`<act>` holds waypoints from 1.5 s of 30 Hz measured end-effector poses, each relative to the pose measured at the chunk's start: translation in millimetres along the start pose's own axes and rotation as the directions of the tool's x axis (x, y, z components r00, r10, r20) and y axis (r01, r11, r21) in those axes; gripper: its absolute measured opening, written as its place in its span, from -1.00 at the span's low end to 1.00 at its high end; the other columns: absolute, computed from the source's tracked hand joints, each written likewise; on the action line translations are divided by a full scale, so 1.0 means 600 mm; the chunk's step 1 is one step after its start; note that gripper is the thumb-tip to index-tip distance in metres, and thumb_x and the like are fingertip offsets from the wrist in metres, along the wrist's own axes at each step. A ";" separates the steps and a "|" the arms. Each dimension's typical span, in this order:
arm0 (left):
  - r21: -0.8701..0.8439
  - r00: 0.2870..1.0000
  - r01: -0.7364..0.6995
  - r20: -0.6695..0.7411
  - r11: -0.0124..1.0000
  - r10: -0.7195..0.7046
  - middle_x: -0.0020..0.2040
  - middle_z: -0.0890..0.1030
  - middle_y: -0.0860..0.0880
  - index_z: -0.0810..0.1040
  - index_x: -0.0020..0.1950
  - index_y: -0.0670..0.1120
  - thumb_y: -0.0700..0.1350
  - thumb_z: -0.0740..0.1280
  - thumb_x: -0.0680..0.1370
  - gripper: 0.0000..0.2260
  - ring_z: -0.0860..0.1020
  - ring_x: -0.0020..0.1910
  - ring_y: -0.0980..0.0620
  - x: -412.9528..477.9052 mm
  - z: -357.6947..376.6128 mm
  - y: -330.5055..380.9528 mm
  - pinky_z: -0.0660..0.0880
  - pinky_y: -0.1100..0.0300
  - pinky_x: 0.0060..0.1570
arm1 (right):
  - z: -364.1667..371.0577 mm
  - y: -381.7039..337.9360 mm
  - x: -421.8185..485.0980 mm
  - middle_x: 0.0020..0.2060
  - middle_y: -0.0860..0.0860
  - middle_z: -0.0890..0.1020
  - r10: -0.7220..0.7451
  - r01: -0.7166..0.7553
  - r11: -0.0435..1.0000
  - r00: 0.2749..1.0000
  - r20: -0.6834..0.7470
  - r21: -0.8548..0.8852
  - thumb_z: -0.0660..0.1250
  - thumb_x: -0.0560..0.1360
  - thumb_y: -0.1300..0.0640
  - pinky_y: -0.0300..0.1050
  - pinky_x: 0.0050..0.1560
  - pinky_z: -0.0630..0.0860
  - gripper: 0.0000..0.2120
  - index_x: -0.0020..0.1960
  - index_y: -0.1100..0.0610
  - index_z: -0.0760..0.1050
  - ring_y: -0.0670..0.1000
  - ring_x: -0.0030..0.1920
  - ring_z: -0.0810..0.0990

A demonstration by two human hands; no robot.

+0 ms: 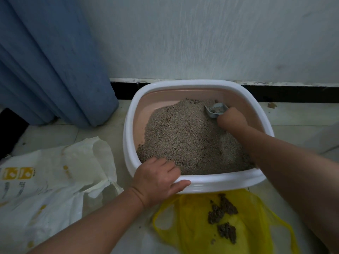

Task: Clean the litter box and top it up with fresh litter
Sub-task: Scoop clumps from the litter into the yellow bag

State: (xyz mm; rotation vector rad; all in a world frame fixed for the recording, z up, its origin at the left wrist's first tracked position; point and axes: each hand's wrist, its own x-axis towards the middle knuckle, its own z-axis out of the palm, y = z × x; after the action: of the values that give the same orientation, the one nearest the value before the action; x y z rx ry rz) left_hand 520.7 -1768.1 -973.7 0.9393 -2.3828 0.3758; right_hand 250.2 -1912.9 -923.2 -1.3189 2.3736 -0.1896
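Note:
A pink litter box with a white rim (229, 180) stands on the floor against the wall. Grey-brown litter (185, 136) fills it, heaped toward the middle. My left hand (157, 180) grips the near left corner of the rim, fingers inside, thumb outside. My right hand (232, 119) holds a grey scoop (215, 110) at the far right of the box, its blade carrying some litter just above the surface. A yellow plastic bag (194, 222) lies open in front of the box with dark clumps (222, 211) on it.
A white litter sack with yellow print (45, 184) lies crumpled on the floor to the left. A blue curtain (47, 57) hangs at the far left. The white wall and black skirting (293, 93) run behind the box. Pale floor tiles (297, 116) show to the right.

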 end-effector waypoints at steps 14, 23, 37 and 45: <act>-0.001 1.000 0.006 -0.004 1.000 -0.006 -0.36 0.47 0.01 0.48 -0.32 -0.02 0.23 0.25 0.61 -0.58 0.44 -0.36 -0.02 0.001 -0.003 0.001 0.29 0.10 -0.32 | 0.040 0.003 -0.016 -0.21 0.10 0.57 -0.025 0.029 0.994 0.999 -0.046 0.105 0.16 0.61 0.09 -0.10 -0.26 0.45 -0.78 -0.05 0.22 0.47 0.12 -0.18 0.57; -0.008 1.000 0.018 -0.019 1.000 -0.018 -0.35 0.47 0.01 0.48 -0.32 -0.02 0.23 0.25 0.61 -0.58 0.44 -0.36 -0.03 0.002 -0.004 0.002 0.30 0.10 -0.33 | 0.043 -0.020 -0.024 -0.23 0.11 0.55 -0.048 0.038 0.995 0.993 0.106 0.097 0.19 0.61 0.10 -0.13 -0.40 0.43 -0.66 0.29 0.28 0.43 0.06 -0.28 0.56; -0.015 0.999 0.022 -0.028 1.000 -0.022 -0.35 0.48 0.01 0.48 -0.33 -0.01 0.24 0.27 0.60 -0.58 0.43 -0.36 -0.02 0.003 -0.004 0.002 0.27 0.10 -0.32 | 0.063 -0.110 -0.014 -0.22 0.08 0.50 -0.076 0.069 0.996 0.990 0.117 0.061 0.18 0.61 0.18 -0.08 -0.28 0.43 -0.87 0.03 0.23 0.45 0.08 -0.18 0.53; -0.013 0.999 0.014 -0.041 1.000 -0.015 -0.35 0.49 0.01 0.49 -0.32 -0.01 0.24 0.25 0.61 -0.58 0.46 -0.37 -0.03 0.000 0.001 0.002 0.33 0.11 -0.35 | 0.096 -0.056 -0.031 -0.25 0.09 0.54 -0.130 0.134 0.977 0.991 -0.037 0.167 0.05 0.69 0.05 -0.09 -0.32 0.48 -0.66 0.03 0.27 0.49 0.06 -0.26 0.54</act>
State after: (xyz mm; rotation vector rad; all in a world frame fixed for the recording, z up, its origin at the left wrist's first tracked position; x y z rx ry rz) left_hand 519.6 -1767.5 -974.3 0.9339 -2.3372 0.3699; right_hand 309.1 -1910.9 -959.4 -1.4000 2.2353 -0.4402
